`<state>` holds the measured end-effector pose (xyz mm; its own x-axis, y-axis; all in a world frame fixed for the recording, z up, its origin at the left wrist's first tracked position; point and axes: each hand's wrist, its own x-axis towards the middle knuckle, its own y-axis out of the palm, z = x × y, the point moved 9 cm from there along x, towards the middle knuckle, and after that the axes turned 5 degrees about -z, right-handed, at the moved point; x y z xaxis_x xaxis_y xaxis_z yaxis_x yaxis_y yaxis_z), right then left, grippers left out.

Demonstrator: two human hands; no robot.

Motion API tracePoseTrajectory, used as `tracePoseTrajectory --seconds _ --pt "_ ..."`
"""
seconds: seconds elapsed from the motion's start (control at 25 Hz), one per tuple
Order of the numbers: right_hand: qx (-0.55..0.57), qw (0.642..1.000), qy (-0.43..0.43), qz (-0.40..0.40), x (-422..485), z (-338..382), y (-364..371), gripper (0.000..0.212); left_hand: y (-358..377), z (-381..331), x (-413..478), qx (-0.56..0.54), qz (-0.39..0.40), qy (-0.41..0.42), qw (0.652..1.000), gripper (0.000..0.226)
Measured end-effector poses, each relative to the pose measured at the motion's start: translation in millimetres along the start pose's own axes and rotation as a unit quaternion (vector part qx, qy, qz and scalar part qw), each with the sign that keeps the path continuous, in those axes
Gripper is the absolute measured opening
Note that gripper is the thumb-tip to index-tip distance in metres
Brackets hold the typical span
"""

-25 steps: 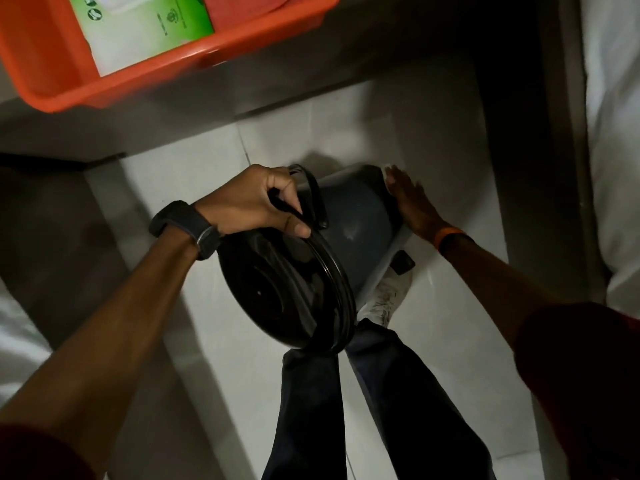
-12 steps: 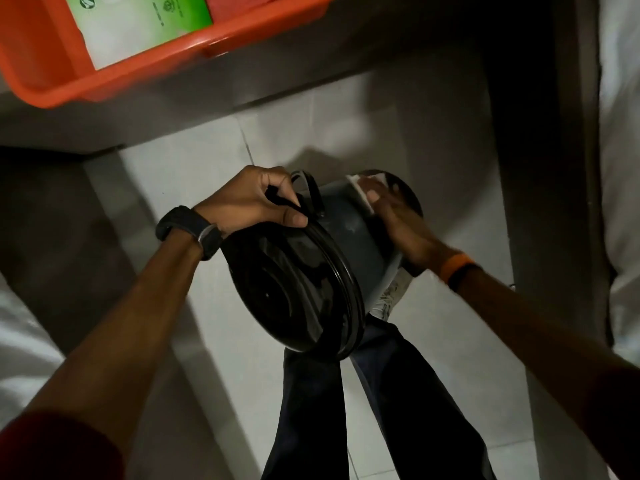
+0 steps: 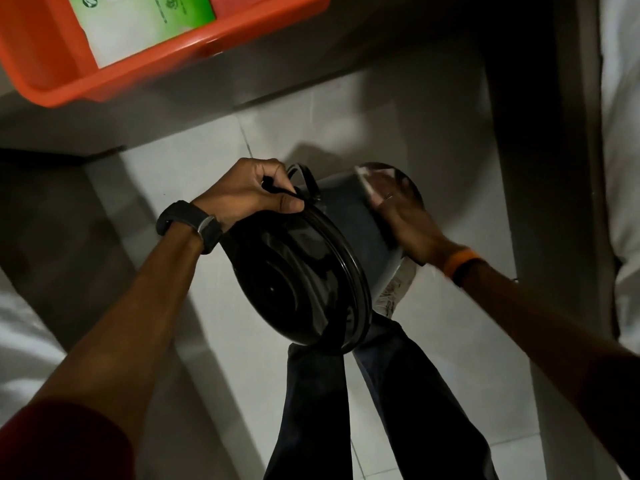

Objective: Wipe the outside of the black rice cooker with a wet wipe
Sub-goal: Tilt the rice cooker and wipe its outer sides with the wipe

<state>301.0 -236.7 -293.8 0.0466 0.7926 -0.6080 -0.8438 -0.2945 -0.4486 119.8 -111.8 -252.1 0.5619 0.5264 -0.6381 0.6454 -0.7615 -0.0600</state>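
Up at the far left, an orange tray [image 3: 45, 88] sits on a grey surface and holds a green-and-white pack [image 3: 145, 22] with small printed marks and lines of lettering, too small and blurred to read. Below it, over the pale tiled floor [image 3: 194, 161], the black rice cooker [image 3: 322, 258] is held in the air, tipped on its side so that its glossy black lid [image 3: 291, 289] faces the camera and its matte dark body points away toward the far right. No brand or label can be made out on the cooker; a ringed rim runs round the lid, and light glints on the lid's surface. The left hand [image 3: 242, 195], with a dark watch [image 3: 188, 223] at the wrist, is closed tight around the thin black handle at the cooker's top edge. The right hand [image 3: 405, 223], with an orange band [image 3: 460, 263] at the wrist, lies flat against the cooker's far end, fingers spread over a white wet wipe [image 3: 363, 183] pressed to the body. Dark trouser legs [image 3: 346, 410] show beneath the cooker.
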Motion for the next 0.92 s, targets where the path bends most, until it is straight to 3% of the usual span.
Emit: tracePoseTrajectory --seconds 0.08,0.12,0.16,0.2,0.28,0.36,0.4,0.44,0.52,0.6,0.68,0.76,0.8,0.84,0.92 --pt "0.005 0.985 -0.172 0.024 -39.0 50.1 23.4 0.054 0.3 -4.0 2.7 0.009 0.000 0.001 1.000 0.019" --pt "-0.004 0.978 -0.209 0.025 -51.7 54.6 28.5 0.054 0.8 -5.5 3.7 0.020 0.007 0.002 1.000 0.019" --pt "-0.021 0.981 -0.193 0.010 -52.1 43.5 26.9 0.055 0.7 -7.1 5.3 0.026 0.011 0.005 1.000 0.019" --pt "-0.020 0.992 -0.123 -0.010 -42.7 21.7 19.0 0.056 0.3 -9.4 6.2 0.024 0.004 0.010 1.000 0.019" --pt "0.022 0.998 0.039 -0.050 -18.0 -30.6 -0.8 0.058 -6.0 -16.0 4.5 0.058 -0.099 0.038 0.993 0.014" --pt "0.029 0.993 0.097 -0.051 4.2 -54.4 -6.5 0.060 -2.7 -34.6 -13.3 0.176 -0.266 0.118 0.940 0.010" --pt "0.026 0.994 0.098 -0.038 15.1 -56.7 -2.1 0.062 12.5 -49.4 -27.9 0.228 -0.314 0.179 0.904 0.017" --pt "0.025 0.995 0.097 -0.024 24.6 -56.2 3.0 0.064 37.3 -61.1 -39.5 0.266 -0.311 0.251 0.877 0.025" --pt "0.032 0.990 0.135 -0.016 34.8 -59.2 6.2 0.063 86.6 -72.0 -55.1 0.343 -0.236 0.366 0.832 0.035" --pt "0.057 0.988 0.135 -0.040 31.8 -47.5 -1.9 0.061 99.4 -73.9 -56.3 0.411 -0.218 0.385 0.797 0.030" --pt "0.087 0.995 0.003 -0.054 7.0 3.1 2.6 0.055 83.5 -76.6 -45.1 0.426 -0.246 0.347 0.798 0.024" --pt "0.045 0.985 -0.160 -0.041 -43.2 57.6 30.3 0.052 60.8 -74.1 -33.3 0.402 -0.266 0.306 0.821 0.029" --pt "-0.002 0.978 -0.202 -0.047 -60.0 62.7 42.6 0.053 52.8 -71.1 -30.0 0.392 -0.269 0.296 0.829 0.034" --pt "-0.061 0.975 -0.201 -0.065 -60.6 51.2 45.4 0.055 48.2 -67.5 -30.0 0.388 -0.271 0.292 0.831 0.039" --pt "-0.112 0.987 -0.069 -0.087 -29.2 -1.6 24.4 0.056 46.5 -61.3 -36.2 0.382 -0.276 0.289 0.833 0.043"
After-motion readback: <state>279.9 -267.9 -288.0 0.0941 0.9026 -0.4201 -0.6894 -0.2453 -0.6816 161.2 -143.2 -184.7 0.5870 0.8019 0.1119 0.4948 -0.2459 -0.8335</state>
